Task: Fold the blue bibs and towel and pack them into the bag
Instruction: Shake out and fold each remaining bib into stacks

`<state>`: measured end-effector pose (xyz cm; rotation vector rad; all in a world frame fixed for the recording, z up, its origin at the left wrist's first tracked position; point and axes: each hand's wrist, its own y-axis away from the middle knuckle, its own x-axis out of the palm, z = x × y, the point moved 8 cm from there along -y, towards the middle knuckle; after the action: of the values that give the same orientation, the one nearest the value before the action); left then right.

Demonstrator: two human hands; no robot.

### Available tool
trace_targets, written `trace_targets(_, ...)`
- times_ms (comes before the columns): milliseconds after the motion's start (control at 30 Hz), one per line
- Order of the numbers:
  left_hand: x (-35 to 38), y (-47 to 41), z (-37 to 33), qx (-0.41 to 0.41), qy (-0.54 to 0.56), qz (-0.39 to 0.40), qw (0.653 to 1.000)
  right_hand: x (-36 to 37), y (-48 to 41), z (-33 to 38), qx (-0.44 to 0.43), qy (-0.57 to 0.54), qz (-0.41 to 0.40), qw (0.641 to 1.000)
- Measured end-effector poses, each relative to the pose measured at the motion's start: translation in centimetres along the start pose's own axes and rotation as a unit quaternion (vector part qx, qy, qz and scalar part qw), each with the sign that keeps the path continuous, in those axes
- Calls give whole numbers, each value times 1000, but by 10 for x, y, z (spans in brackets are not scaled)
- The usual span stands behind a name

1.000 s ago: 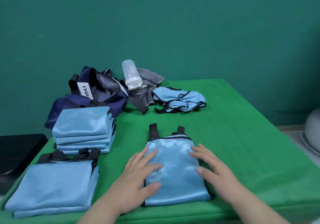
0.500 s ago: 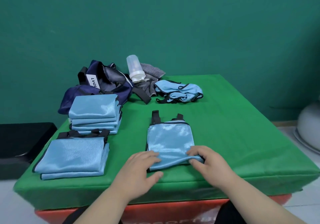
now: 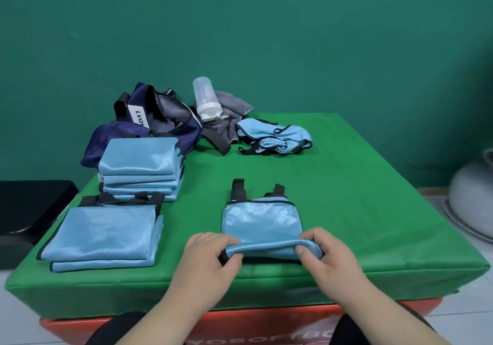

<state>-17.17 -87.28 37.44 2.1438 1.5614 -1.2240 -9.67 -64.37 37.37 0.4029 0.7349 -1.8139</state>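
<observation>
A light blue bib [image 3: 261, 220] with black straps lies on the green table [image 3: 360, 211] near its front edge. My left hand [image 3: 210, 258] pinches its near left corner and my right hand [image 3: 324, 255] pinches its near right corner, and the near edge is lifted and rolled over. A tall stack of folded blue bibs [image 3: 140, 168] and a lower, wider folded pile [image 3: 102, 234] sit at the left. An unfolded heap of blue bibs [image 3: 274, 136] lies at the back. The navy bag [image 3: 149, 124] stands open at the back left.
A clear plastic bottle [image 3: 205, 98] leans on a grey cloth [image 3: 229, 112] behind the bag. A black seat [image 3: 26, 211] stands left of the table and a white vessel [image 3: 472, 200] on the floor at the right. A teal wall is behind.
My hands slid from lying flat on the bib down to its near edge, gripped both corners and lifted that edge. The camera pulled back and shows the table's front.
</observation>
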Motion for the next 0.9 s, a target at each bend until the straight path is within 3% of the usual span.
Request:
trace_targets(300, -11, -41, 3, -80, 65, -31, 994, -3, -47, -2, 32, 30, -71, 997)
trace_targets(567, 10, -97, 28, -99, -5, -3, 995, 20, -109, -24, 46, 169, -19, 984)
trace_targets(900, 16, -103, 28, -90, -33, 40, 995, 29, -113, -31, 35, 197, 32, 979)
